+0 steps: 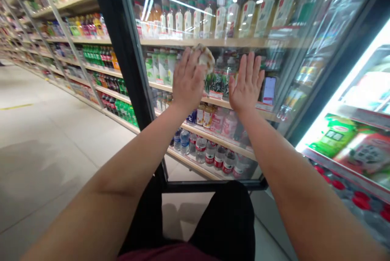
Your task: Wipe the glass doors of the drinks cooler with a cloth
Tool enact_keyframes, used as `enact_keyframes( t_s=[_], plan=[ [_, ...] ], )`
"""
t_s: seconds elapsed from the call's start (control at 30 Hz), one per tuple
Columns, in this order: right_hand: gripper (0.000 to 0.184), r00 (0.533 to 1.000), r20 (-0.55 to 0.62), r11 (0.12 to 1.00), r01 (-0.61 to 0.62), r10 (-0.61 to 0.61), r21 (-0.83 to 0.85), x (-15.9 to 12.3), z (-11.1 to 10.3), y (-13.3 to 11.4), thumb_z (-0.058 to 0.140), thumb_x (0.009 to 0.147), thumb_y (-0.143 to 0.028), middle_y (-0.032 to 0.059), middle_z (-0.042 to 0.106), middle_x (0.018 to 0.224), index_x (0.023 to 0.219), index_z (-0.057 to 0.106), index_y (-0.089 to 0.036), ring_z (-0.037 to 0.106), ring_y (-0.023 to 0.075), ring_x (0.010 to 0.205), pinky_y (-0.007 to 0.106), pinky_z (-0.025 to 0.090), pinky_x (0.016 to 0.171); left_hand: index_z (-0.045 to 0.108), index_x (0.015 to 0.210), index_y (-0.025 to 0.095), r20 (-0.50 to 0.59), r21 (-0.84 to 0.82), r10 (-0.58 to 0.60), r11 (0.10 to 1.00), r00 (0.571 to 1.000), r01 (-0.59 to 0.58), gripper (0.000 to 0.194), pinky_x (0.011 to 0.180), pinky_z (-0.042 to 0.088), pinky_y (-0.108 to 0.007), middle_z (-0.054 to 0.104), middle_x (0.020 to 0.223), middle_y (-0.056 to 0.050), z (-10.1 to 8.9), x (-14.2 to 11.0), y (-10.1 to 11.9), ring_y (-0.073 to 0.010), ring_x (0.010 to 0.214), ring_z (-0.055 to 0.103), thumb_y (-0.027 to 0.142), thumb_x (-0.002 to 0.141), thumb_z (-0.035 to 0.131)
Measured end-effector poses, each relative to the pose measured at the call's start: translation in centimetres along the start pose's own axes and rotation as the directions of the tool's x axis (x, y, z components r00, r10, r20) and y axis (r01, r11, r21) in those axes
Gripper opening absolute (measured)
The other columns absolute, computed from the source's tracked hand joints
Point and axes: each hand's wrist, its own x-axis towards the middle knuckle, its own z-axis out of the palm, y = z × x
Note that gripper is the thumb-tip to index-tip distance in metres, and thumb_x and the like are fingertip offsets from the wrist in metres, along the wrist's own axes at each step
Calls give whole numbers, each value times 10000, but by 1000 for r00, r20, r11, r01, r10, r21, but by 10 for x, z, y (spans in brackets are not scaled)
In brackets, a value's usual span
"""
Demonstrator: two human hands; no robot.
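A glass door [213, 176] in a black frame stands open in front of me. My left hand [188, 80] is up against the pane, its fingers over a crumpled whitish cloth [207, 58] with brown patches, pressed to the glass. Part of the cloth is hidden under the fingers. To the right, my right hand [247, 84] lies against the same pane with straight fingers and no object in it. Rows of bottles show in the glass behind both hands.
On the left, long shelves of drinks [94, 55] run down a tiled aisle [45, 131]. A lit cooler with green packs [332, 135] and red-capped bottles [361, 200] stands at the right. My knees [228, 216] are close below the door's bottom edge.
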Motion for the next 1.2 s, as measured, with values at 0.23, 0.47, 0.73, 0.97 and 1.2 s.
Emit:
enact_keyframes(
  t_s=[0.23, 0.47, 0.73, 0.97, 1.2],
  plan=[
    [697, 999, 39, 999, 32, -32, 7, -4, -5, 0, 245, 1044, -450, 35, 252, 1770, 1714, 271, -262, 104, 255, 1672, 615, 121, 1353, 574, 1522, 427, 75, 51, 142, 988, 987, -146, 564, 1348, 236, -516, 370, 1675, 149, 14, -61, -4, -175, 1628, 139, 241, 1070, 294],
    [669, 995, -59, 997, 83, -83, -9, -6, 11, 11, 245, 1043, -366, 76, 324, 1741, 1686, 333, -202, 162, 262, 1664, 603, 163, 1338, 467, 1621, 328, -45, 131, 209, 971, 977, -201, 613, 1350, 111, -631, 358, 1705, -25, 16, -72, -19, -232, 1630, -37, 158, 1035, 523],
    [661, 989, -108, 994, 96, -100, -44, -6, 20, 17, 247, 1037, -310, 92, 325, 1741, 1674, 350, -169, 168, 253, 1662, 574, 184, 1338, 465, 1619, 207, 39, 38, 336, 941, 941, -337, 596, 1374, 108, -480, 384, 1702, -85, 38, -114, -7, -216, 1635, -23, 100, 1036, 531],
    [652, 987, -122, 995, 99, -102, -28, -8, 22, 17, 263, 1024, -281, 86, 356, 1728, 1652, 398, -167, 198, 248, 1656, 571, 190, 1343, 367, 1669, 231, -118, 75, 310, 950, 943, -303, 732, 1358, 150, -520, 317, 1732, -96, 29, -94, -26, -242, 1643, 22, -1, 985, 486],
    [668, 986, -122, 994, 107, -110, -32, -9, 20, 17, 293, 1005, -262, 93, 354, 1729, 1660, 381, -162, 198, 244, 1656, 577, 211, 1338, 411, 1642, 224, 10, -22, 321, 947, 947, -321, 754, 1356, 180, -534, 433, 1671, -122, 39, -134, -11, -259, 1638, 61, 23, 945, 617]
  ],
)
